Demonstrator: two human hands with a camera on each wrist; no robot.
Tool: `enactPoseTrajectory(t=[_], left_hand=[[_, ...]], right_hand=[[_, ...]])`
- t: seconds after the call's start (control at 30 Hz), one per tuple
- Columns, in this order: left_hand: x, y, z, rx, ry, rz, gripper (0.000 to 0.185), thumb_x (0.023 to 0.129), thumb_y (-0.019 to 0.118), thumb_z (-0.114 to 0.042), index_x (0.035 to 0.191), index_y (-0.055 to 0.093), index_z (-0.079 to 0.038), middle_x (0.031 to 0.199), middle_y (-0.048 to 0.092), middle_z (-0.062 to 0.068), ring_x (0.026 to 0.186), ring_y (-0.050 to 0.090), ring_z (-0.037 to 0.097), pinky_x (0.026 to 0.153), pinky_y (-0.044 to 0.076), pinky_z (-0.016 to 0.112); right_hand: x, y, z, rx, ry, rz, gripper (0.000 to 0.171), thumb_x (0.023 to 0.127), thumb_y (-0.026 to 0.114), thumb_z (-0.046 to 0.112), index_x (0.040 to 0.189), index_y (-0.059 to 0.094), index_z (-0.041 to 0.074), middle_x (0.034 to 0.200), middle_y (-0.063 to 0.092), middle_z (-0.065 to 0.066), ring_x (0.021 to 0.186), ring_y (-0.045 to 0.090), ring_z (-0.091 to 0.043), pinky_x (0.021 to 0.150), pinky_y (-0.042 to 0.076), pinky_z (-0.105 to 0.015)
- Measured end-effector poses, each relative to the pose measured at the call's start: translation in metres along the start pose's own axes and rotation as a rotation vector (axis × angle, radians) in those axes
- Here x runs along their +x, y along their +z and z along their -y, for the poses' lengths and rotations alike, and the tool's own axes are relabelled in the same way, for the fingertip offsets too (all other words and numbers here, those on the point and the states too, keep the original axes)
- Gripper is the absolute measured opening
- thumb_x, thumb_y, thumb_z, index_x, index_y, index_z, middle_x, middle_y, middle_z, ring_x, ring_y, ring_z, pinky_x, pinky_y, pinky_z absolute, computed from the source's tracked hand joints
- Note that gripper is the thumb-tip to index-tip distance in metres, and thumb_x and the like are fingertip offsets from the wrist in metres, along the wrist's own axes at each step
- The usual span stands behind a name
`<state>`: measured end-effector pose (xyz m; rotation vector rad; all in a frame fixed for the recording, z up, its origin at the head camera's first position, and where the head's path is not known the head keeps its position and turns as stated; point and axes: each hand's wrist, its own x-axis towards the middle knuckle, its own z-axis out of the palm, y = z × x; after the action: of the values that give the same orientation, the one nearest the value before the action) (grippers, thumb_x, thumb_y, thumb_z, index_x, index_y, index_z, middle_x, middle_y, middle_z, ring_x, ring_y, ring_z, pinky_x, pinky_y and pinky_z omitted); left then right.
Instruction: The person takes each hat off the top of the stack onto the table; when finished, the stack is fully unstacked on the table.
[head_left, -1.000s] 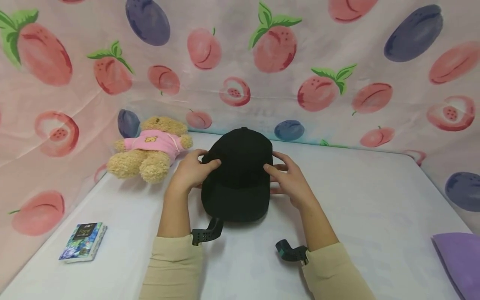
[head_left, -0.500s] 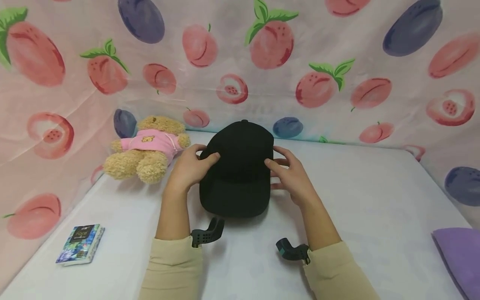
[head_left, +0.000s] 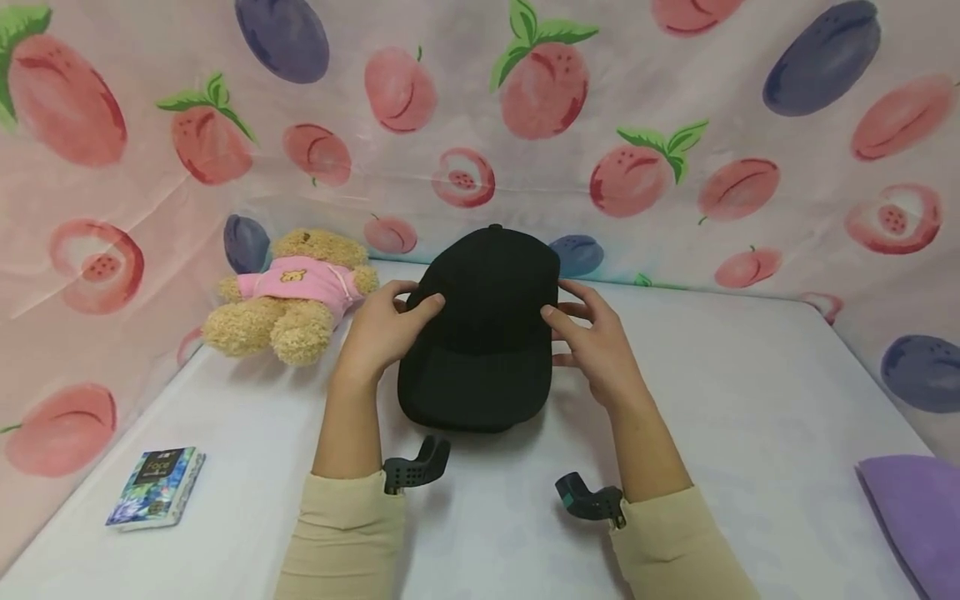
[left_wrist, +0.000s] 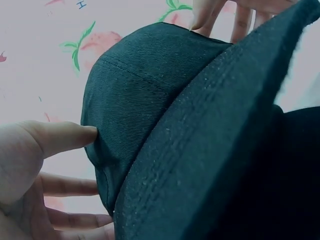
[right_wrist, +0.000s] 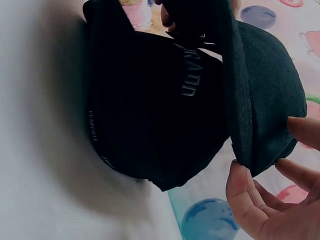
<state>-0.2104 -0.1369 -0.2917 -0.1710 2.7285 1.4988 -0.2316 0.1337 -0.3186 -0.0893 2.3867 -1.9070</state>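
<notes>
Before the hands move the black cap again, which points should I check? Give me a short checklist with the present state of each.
1. Left hand holds the cap at its side, thumb on the crown: ok.
2. Right hand holds the opposite side, thumb on the crown: ok.
3. Cap is clear of the teddy bear: ok, a gap shows.
4. Brim points toward the person: ok.
5. Cap is lifted off the table: cannot tell.
</notes>
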Motion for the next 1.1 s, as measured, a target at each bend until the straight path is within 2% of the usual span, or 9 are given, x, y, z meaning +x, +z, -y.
enactPoseTrajectory(t=[0.1, 0.23, 0.3, 0.37, 0.5, 0.57, 0.77, 1.1], left_hand=[[-0.002, 0.0, -0.003, -0.005, 0.011, -0.008, 0.069, 0.099, 0.061, -0.051, 0.155, 0.046, -0.014, 0.152, 0.051, 0.02, 0.13, 0.056, 0.035, 0.108, 0.048, 0.054], [-0.004, 0.002, -0.007, -0.001, 0.039, -0.019, 0.066, 0.099, 0.062, -0.05, 0.153, 0.049, -0.014, 0.145, 0.056, 0.02, 0.112, 0.062, 0.034, 0.098, 0.053, 0.05], [-0.004, 0.003, -0.009, 0.003, 0.053, -0.026, 0.065, 0.099, 0.063, -0.049, 0.152, 0.05, -0.013, 0.142, 0.057, 0.02, 0.108, 0.062, 0.034, 0.096, 0.054, 0.05], [-0.005, 0.004, -0.01, 0.009, 0.069, -0.034, 0.064, 0.099, 0.063, -0.048, 0.151, 0.051, -0.013, 0.142, 0.058, 0.02, 0.113, 0.062, 0.034, 0.099, 0.053, 0.052], [-0.006, 0.006, -0.013, 0.017, 0.095, -0.052, 0.063, 0.099, 0.063, -0.048, 0.15, 0.053, -0.013, 0.147, 0.056, 0.019, 0.132, 0.055, 0.035, 0.111, 0.046, 0.056], [-0.005, 0.007, -0.014, 0.02, 0.109, -0.054, 0.063, 0.099, 0.063, -0.048, 0.15, 0.053, -0.014, 0.148, 0.056, 0.019, 0.136, 0.054, 0.035, 0.113, 0.044, 0.056], [-0.006, 0.01, -0.018, 0.013, 0.149, -0.057, 0.063, 0.098, 0.065, -0.048, 0.151, 0.052, -0.015, 0.15, 0.055, 0.017, 0.138, 0.053, 0.033, 0.116, 0.041, 0.056], [-0.009, 0.016, -0.025, 0.022, 0.18, -0.065, 0.062, 0.098, 0.065, -0.047, 0.149, 0.054, -0.013, 0.148, 0.057, 0.015, 0.137, 0.054, 0.032, 0.115, 0.042, 0.055]], right_hand=[[-0.002, -0.003, 0.005, -0.013, -0.011, -0.008, 0.065, 0.1, 0.066, 0.04, 0.159, 0.039, 0.031, 0.153, 0.048, -0.01, 0.119, 0.064, -0.035, 0.085, 0.063, -0.039], [-0.004, -0.006, 0.008, -0.026, -0.02, -0.027, 0.064, 0.101, 0.065, 0.04, 0.159, 0.04, 0.03, 0.154, 0.048, -0.01, 0.12, 0.063, -0.036, 0.085, 0.062, -0.037], [-0.005, -0.008, 0.009, -0.029, -0.019, -0.034, 0.065, 0.101, 0.065, 0.04, 0.159, 0.04, 0.03, 0.155, 0.047, -0.01, 0.121, 0.062, -0.036, 0.085, 0.062, -0.037], [-0.007, -0.01, 0.01, -0.031, -0.019, -0.039, 0.065, 0.101, 0.065, 0.04, 0.159, 0.04, 0.029, 0.156, 0.047, -0.01, 0.122, 0.062, -0.036, 0.086, 0.062, -0.037], [-0.009, -0.013, 0.012, -0.036, -0.021, -0.042, 0.065, 0.101, 0.065, 0.04, 0.16, 0.039, 0.027, 0.157, 0.046, -0.01, 0.123, 0.062, -0.036, 0.085, 0.062, -0.037], [-0.01, -0.016, 0.013, -0.037, -0.027, -0.045, 0.065, 0.101, 0.065, 0.04, 0.16, 0.039, 0.026, 0.157, 0.046, -0.01, 0.122, 0.062, -0.036, 0.084, 0.062, -0.035], [-0.013, -0.023, 0.018, -0.033, -0.052, -0.065, 0.063, 0.102, 0.064, 0.039, 0.158, 0.042, 0.023, 0.156, 0.047, -0.01, 0.12, 0.063, -0.035, 0.08, 0.062, -0.029], [-0.019, -0.033, 0.022, -0.041, -0.064, -0.062, 0.06, 0.102, 0.063, 0.039, 0.155, 0.047, 0.017, 0.155, 0.048, -0.01, 0.116, 0.062, -0.031, 0.078, 0.061, -0.027]])
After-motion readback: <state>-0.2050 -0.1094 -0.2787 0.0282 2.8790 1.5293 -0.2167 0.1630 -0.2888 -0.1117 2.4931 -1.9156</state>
